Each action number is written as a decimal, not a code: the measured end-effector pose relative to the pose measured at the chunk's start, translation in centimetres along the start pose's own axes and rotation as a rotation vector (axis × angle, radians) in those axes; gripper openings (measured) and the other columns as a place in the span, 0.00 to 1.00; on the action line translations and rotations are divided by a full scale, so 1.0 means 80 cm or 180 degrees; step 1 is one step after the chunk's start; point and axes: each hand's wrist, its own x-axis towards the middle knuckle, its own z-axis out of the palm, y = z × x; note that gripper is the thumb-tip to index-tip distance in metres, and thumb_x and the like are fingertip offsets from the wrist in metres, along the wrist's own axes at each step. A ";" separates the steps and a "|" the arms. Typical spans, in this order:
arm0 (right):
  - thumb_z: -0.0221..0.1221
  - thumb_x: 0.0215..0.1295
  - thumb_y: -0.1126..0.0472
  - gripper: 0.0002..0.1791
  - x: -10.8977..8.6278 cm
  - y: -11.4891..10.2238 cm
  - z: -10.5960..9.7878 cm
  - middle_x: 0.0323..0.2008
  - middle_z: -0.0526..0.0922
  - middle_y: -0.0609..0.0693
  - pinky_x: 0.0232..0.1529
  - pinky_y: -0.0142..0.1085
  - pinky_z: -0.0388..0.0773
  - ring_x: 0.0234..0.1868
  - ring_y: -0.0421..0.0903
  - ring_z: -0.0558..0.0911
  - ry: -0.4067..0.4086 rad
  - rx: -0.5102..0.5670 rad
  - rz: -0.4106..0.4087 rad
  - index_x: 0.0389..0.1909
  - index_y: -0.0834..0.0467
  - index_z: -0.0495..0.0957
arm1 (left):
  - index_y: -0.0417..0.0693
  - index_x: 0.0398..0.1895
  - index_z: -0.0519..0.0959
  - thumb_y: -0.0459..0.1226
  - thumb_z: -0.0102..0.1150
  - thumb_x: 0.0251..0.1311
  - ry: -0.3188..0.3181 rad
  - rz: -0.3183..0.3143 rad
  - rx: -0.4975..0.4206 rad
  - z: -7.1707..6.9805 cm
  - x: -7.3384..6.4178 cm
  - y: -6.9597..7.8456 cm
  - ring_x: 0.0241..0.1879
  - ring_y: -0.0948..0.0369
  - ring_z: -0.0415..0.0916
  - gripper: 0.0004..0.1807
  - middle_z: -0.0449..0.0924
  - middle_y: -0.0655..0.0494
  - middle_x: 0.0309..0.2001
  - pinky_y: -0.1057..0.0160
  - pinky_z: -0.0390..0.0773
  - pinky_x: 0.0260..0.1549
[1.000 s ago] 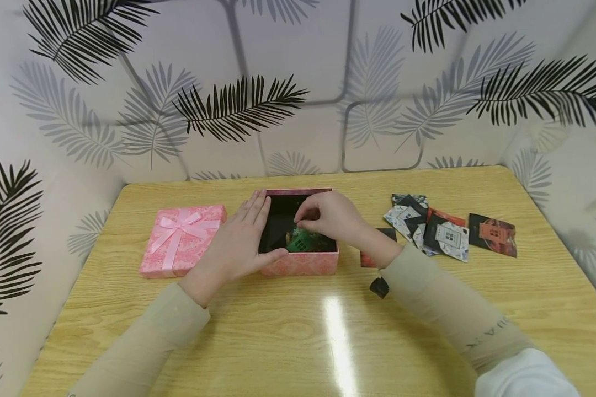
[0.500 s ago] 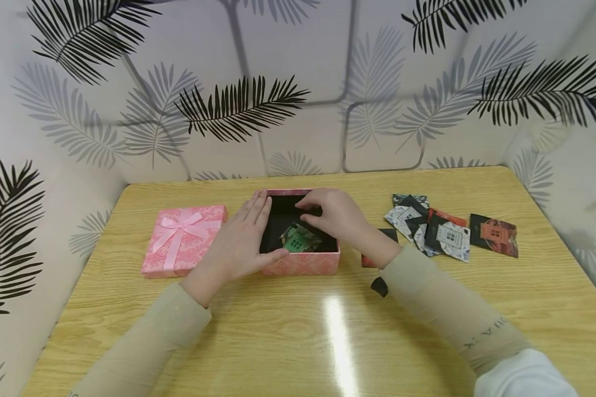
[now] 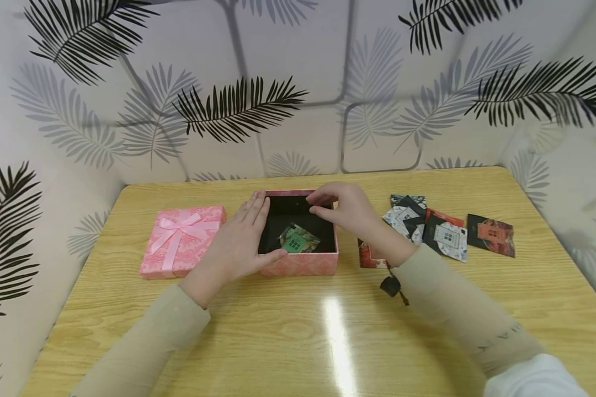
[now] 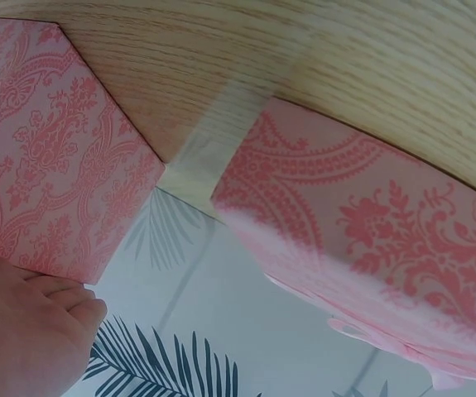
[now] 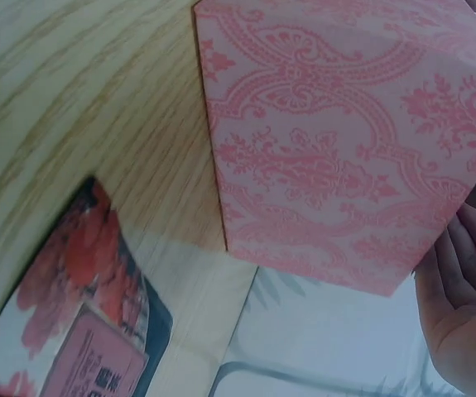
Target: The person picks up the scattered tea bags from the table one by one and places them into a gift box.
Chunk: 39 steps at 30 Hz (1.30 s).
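Observation:
A pink patterned gift box (image 3: 298,267) with a black inside stands uncovered in the middle of the table. On its floor lies one small green and dark packet (image 3: 299,241). My left hand (image 3: 235,240) rests along the box's left rim, fingers straight, thumb at the front edge. Over the right rim hovers my right hand (image 3: 345,208), fingers loosely bent and holding nothing. In the right wrist view that hand (image 5: 465,289) is beside the box's top edge, partly out of frame. The pink lid (image 3: 171,242) with a ribbon bow lies left of the box.
A red floral packet (image 3: 370,257) lies under my right wrist, just right of the box. Farther right are several overlapping packets (image 3: 449,237) and a single dark red packet (image 3: 491,237). A small black object (image 3: 390,286) hangs or lies beside my right cuff. A leaf-patterned wall (image 3: 293,132) stands behind.
My right hand has let go of the green packet, which now lies flat in the box, and has moved right to the rim. The left hand has stayed in place.

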 end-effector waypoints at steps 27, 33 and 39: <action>0.67 0.72 0.64 0.13 -0.045 0.057 -0.080 0.52 0.90 0.62 0.57 0.56 0.84 0.53 0.60 0.88 0.0529 -0.0128 0.0424 0.55 0.63 0.86 | 0.35 0.86 0.48 0.69 0.54 0.68 0.0064 0.0018 0.0008 0.004 0.002 -0.003 0.87 0.47 0.42 0.60 0.42 0.41 0.87 0.47 0.53 0.84; 0.66 0.74 0.62 0.14 -0.066 0.076 -0.103 0.53 0.89 0.61 0.47 0.28 0.81 0.51 0.55 0.88 0.0622 -0.0269 0.0546 0.56 0.62 0.86 | 0.36 0.86 0.47 0.70 0.53 0.68 0.0041 0.0008 -0.0014 0.003 0.001 -0.002 0.87 0.47 0.40 0.61 0.40 0.42 0.88 0.47 0.52 0.84; 0.66 0.75 0.57 0.16 -0.089 0.095 -0.127 0.54 0.89 0.62 0.39 0.19 0.75 0.43 0.23 0.79 0.0743 -0.0346 0.0706 0.57 0.61 0.86 | 0.36 0.86 0.46 0.70 0.53 0.68 0.0036 0.0003 -0.0024 0.003 0.001 -0.001 0.87 0.46 0.40 0.61 0.40 0.42 0.88 0.47 0.52 0.84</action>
